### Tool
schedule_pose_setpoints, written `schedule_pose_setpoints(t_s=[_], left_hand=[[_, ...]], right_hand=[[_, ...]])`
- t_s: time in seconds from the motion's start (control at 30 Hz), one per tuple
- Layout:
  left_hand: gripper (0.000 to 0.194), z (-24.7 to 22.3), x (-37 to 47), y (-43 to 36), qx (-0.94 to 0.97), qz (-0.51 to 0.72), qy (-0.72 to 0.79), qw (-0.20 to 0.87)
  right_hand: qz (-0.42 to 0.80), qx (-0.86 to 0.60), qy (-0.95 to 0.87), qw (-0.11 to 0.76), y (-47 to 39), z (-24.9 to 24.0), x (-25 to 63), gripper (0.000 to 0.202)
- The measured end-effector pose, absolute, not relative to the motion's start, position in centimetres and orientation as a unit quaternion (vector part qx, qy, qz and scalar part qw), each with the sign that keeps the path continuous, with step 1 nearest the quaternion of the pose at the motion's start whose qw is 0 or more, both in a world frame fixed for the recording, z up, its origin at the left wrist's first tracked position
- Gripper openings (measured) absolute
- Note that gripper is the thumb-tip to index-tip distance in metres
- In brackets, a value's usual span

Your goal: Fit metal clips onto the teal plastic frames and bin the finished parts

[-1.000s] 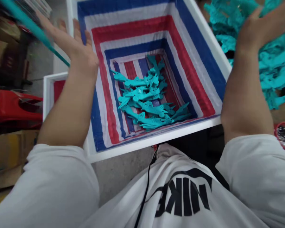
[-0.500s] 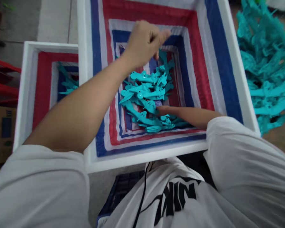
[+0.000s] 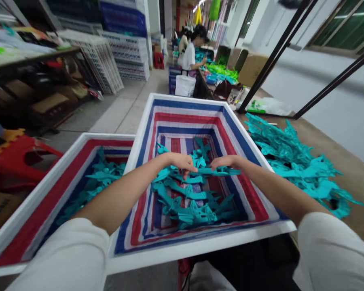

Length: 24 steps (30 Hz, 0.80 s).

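Long, thin teal plastic piece (image 3: 223, 171), edge-on, near level, over loose teal heap (image 3: 197, 214) inside stripe-lined box (image 3: 200, 247).

Both forearms (image 3: 121, 194) are slanting inward from the near side; left hand (image 3: 183, 162) is showing curled fingers; right hand (image 3: 226, 161) is pointing left, wrist bent.

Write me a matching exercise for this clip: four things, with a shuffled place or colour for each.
Things
1. Left hand and right hand
2. Heaped pile
3. Box lining
4. Box rim

Places and colours
A. plain white
B. on the brown table
C. striped red, white and blue
D. at a turquoise piece

Pairs: 1-D, 2-B, 3-C, 4-A
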<state>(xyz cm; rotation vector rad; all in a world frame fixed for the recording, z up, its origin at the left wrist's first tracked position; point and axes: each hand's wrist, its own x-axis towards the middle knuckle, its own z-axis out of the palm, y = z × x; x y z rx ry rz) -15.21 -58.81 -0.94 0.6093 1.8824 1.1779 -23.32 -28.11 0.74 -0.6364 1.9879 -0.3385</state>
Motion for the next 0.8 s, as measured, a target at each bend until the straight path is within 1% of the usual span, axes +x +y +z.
schedule_pose_setpoints(t_s=[0.07, 0.13, 0.17, 0.2, 0.23, 0.3, 0.37, 0.43, 0.5, 0.57, 0.6, 0.67, 0.73, 0.8], left_hand=[[0.077, -0.7, -14.6, -58.2, 0.255, 0.455, 0.742, 0.422], [0.084, -0.4, -14.2, -57.4, 0.268, 0.458, 0.733, 0.426], [0.092, -0.2, -14.0, -56.9, 0.271, 0.475, 0.723, 0.423], [0.101, 0.1, -13.7, -56.4, 0.27, 0.506, 0.708, 0.412], [0.11, 0.2, -13.3, -55.9, 0.265, 0.55, 0.688, 0.391], [0.122, 0.4, -12.3, -54.7, 0.246, 0.66, 0.63, 0.327], [0.122, 0.3, -11.2, -53.6, 0.215, 0.754, 0.565, 0.259], [0.113, 0.0, -10.4, -53.0, 0.175, 0.806, 0.525, 0.21], [0.098, -0.3, -10.1, -53.0, 0.139, 0.817, 0.531, 0.177], [0.088, -0.2, -10.2, -53.5, 0.125, 0.804, 0.56, 0.159], [0.086, -0.1, -10.4, -53.7, 0.126, 0.793, 0.576, 0.153], [0.083, 0.3, -10.9, -54.3, 0.128, 0.776, 0.6, 0.145], [0.078, 0.5, -11.6, -54.7, 0.12, 0.767, 0.615, 0.138], [0.072, 0.4, -12.3, -55.1, 0.097, 0.77, 0.618, 0.124]], right_hand=[[-0.196, -0.238, 0.795, 0.522, -24.1, 5.9, -23.4, 0.062], [-0.29, -0.201, 0.778, 0.52, -20.5, 10.6, -22.6, 0.076], [-0.342, -0.184, 0.777, 0.495, -19.3, 12.4, -21.9, 0.08], [-0.389, -0.176, 0.785, 0.449, -18.7, 13.7, -21.0, 0.082], [-0.424, -0.183, 0.799, 0.385, -18.8, 14.3, -19.9, 0.081], [-0.455, -0.242, 0.825, 0.233, -21.1, 13.5, -17.7, 0.076], [-0.437, -0.335, 0.832, 0.07, -24.9, 10.4, -15.7, 0.073], [-0.395, -0.394, 0.826, -0.076, -28.7, 6.3, -14.3, 0.073], [-0.354, -0.414, 0.824, -0.158, -31.1, 2.8, -13.5, 0.081], [-0.331, -0.419, 0.826, -0.181, -31.7, 0.7, -13.1, 0.09], [-0.329, -0.421, 0.827, -0.178, -31.5, 0.2, -13.0, 0.091], [-0.353, -0.399, 0.83, -0.165, -30.6, 0.0, -13.0, 0.082], [-0.409, -0.318, 0.841, -0.156, -29.5, 0.5, -13.7, 0.077], [-0.47, -0.218, 0.845, -0.132, -28.3, 1.2, -15.4, 0.086]])
